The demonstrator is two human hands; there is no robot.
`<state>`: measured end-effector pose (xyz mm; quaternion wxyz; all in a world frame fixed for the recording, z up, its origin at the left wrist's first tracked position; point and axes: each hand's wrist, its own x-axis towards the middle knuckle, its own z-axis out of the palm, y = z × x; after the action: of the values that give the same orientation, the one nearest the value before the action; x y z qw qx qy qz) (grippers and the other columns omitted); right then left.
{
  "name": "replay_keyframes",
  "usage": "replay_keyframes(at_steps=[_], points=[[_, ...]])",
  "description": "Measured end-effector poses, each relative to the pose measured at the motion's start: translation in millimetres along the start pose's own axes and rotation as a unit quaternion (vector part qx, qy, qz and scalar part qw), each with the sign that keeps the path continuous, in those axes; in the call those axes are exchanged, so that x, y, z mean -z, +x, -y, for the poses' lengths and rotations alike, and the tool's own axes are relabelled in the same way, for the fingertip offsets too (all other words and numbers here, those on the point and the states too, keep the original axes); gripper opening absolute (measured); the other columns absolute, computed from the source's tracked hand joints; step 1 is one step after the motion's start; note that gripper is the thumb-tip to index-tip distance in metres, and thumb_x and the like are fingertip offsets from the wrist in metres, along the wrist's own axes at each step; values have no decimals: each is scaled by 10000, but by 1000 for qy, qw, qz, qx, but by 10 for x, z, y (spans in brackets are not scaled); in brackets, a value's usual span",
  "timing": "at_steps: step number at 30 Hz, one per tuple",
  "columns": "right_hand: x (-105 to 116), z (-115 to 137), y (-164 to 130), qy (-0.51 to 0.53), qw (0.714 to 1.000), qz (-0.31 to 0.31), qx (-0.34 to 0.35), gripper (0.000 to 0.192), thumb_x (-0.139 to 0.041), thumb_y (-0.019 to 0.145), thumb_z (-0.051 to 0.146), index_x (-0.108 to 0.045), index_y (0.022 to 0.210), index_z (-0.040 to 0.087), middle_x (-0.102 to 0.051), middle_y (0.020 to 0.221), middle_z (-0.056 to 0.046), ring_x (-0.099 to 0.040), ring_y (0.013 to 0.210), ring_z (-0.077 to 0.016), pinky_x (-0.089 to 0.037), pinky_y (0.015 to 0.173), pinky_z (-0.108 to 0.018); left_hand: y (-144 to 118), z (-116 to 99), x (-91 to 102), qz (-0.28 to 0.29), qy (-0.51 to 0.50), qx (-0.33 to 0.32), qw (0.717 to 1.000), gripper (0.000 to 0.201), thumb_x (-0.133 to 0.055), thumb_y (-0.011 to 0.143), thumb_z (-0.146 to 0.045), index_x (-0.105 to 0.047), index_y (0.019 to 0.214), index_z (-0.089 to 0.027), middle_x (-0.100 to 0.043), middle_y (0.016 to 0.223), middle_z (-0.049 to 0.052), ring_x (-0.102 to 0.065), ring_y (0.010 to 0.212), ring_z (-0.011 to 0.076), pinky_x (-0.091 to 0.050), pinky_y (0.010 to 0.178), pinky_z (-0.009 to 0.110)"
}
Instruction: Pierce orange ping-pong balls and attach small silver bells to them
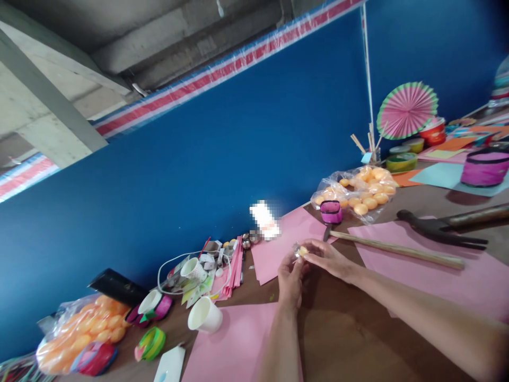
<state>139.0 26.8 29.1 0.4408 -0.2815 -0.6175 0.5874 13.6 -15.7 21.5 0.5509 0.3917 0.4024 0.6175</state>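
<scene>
My left hand [292,284] and my right hand [328,258] meet over the brown table. Between their fingertips is a small yellow and silvery piece [303,251], too small and blurred to name. Both hands pinch it, the left from below and the right from the side. Just behind the hands lies a sheet of pink paper [278,239]. A thin wooden-handled hammer [397,249] rests beside my right hand, its head near a small magenta band [331,211]. Under my left forearm is another pink sheet [238,345], with a white paper cup [205,315] at its corner.
Bags of orange balls stand at the left [95,323] and back right [368,199]. A large claw hammer [445,228] lies at the right on pink paper. Cluttered papers and a cup [193,270] sit against the blue wall [218,175]. A pink paper fan [407,110] stands behind.
</scene>
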Motion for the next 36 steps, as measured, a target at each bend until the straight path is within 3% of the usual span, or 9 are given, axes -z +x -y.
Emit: replay_keyframes(at_steps=[7, 13, 16, 19, 23, 28, 32, 36], points=[[-4, -52, 3, 22, 1000, 10, 8, 329, -577, 716, 357, -529, 997, 193, -616, 965, -49, -580, 880, -192, -478, 764, -331, 8, 6, -2, -11, -7, -10, 1000, 370, -645, 665, -311, -597, 1008, -183, -632, 990, 88, -579, 934, 217, -432, 828, 360], [51, -88, 31, -105, 992, -18, 66, 251, -511, 775, 372, -552, 937, 185, -613, 941, -60, -567, 897, -192, -464, 783, -311, 13, 25, 19, 4, -51, -17, 999, 273, -591, 721, -307, -609, 946, -153, -624, 996, 88, -569, 950, 208, -423, 852, 360], [127, -170, 58, -232, 962, -112, 87, 241, -461, 802, 364, -556, 942, 192, -617, 944, -63, -582, 811, -182, -466, 731, -307, 36, 52, 51, -36, -81, -15, 996, 268, -610, 708, -291, -607, 931, -144, -627, 985, 80, -582, 911, 176, -430, 847, 323], [205, -256, 63, -372, 905, -180, 102, 210, -440, 809, 301, -566, 926, 181, -624, 914, -65, -575, 765, -184, -448, 707, -312, 66, 74, 85, -64, -106, -12, 992, 264, -641, 680, -280, -608, 896, -132, -634, 950, 79, -594, 878, 162, -439, 833, 297], [246, -279, 47, -496, 845, -142, 138, 191, -431, 799, 191, -589, 906, 181, -623, 872, -61, -539, 839, -198, -405, 764, -315, 101, 87, 124, -93, -138, -10, 986, 245, -662, 662, -244, -598, 877, -144, -638, 917, 57, -607, 841, 139, -455, 810, 262], [196, -245, 56, -563, 811, -49, 153, 235, -417, 807, 165, -618, 925, 200, -606, 904, -70, -489, 862, -204, -390, 758, -307, 117, 88, 159, -107, -169, -20, 980, 230, -650, 678, -243, -590, 879, -149, -643, 892, 59, -615, 817, 132, -480, 760, 240], [159, -252, 66, -579, 800, -25, 154, 264, -426, 789, 128, -606, 968, 202, -581, 965, -79, -454, 924, -210, -380, 762, -299, 115, 83, 152, -107, -170, -19, 979, 206, -621, 707, -265, -600, 868, -139, -646, 869, 62, -615, 807, 127, -486, 739, 228], [186, -262, 67, -556, 818, -56, 138, 204, -422, 797, 125, -609, 862, 173, -589, 898, -76, -477, 864, -193, -371, 754, -288, 121, 77, 137, -117, -172, -16, 978, 194, -626, 700, -271, -611, 832, -129, -649, 827, 56, -619, 762, 115, -490, 709, 213]])
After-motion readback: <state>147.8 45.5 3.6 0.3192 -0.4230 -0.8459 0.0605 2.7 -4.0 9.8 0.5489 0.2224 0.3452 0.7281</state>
